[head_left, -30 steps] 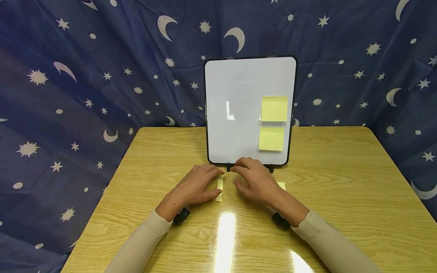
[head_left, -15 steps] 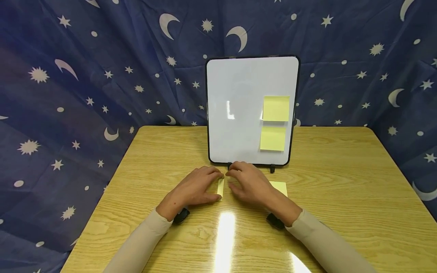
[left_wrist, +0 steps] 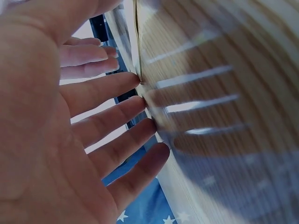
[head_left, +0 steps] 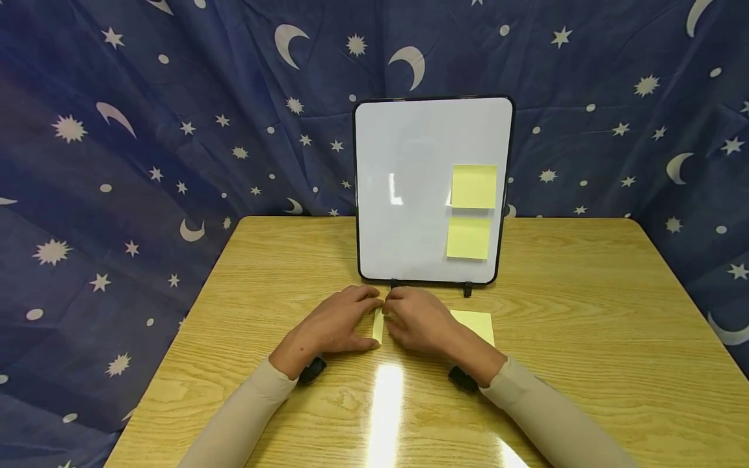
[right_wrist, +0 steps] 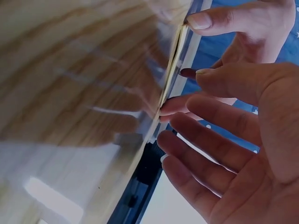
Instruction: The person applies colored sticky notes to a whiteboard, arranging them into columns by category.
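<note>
A narrow yellow paper strip (head_left: 377,328) lies on the table between my two hands. My left hand (head_left: 333,322) is beside its left edge, with the thumb at the near end and the index fingertip at the far end. From the left wrist view, the fingers (left_wrist: 112,119) are spread and fairly straight, tips at the wood. My right hand (head_left: 420,322) is close to the strip's right edge, its thumb and loosely bent fingers apart in the right wrist view. There the strip (right_wrist: 173,65) appears edge-on, with the left thumb at one end.
A whiteboard (head_left: 404,143) stands upright at the back on small black feet (head_left: 467,290), bearing two yellow sticky notes (head_left: 474,186) one above the other. Another yellow square note (head_left: 481,323) lies on the table (head_left: 585,325), partly behind the right forearm. Star-patterned cloth (head_left: 175,97) hangs behind.
My right hand has moved left, up to the strip, uncovering more of the square note on the table. The left hand's thumb and index have shifted slightly at the strip's ends.
</note>
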